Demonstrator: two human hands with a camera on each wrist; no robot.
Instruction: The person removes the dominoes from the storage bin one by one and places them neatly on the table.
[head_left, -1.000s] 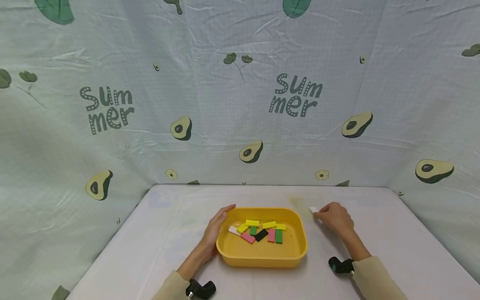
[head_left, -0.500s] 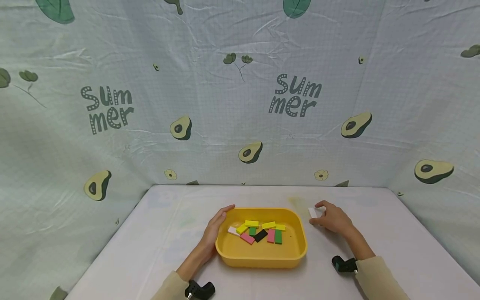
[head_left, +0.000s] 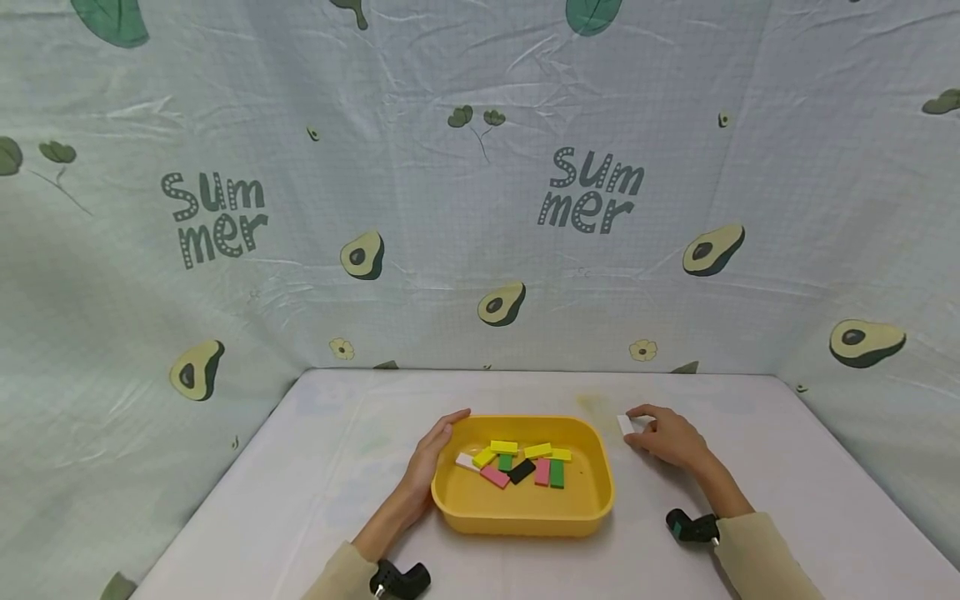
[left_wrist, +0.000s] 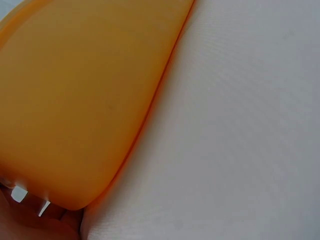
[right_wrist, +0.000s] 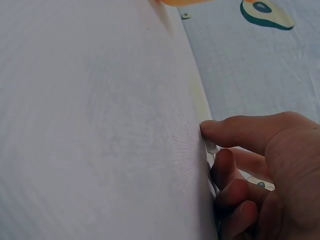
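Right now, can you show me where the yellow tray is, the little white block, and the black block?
yellow tray [head_left: 525, 514]: head view, on its near wall.
white block [head_left: 626, 425]: head view, on its flat top, beside the right hand's fingers.
black block [head_left: 521, 472]: head view, on its middle, inside the tray.

A yellow tray [head_left: 480, 517] holds small blocks: yellow [head_left: 504, 447], green [head_left: 557, 473], pink [head_left: 495, 477], black [head_left: 521, 472] and white [head_left: 467, 461]. At its 2 o'clock lies a white block [head_left: 626, 425] on a white table [head_left: 315, 483]. The pale green backdrop [head_left: 420, 217] carries avocados, leaves and grey "Summer" lettering. Both sleeves [head_left: 757, 558] are beige.
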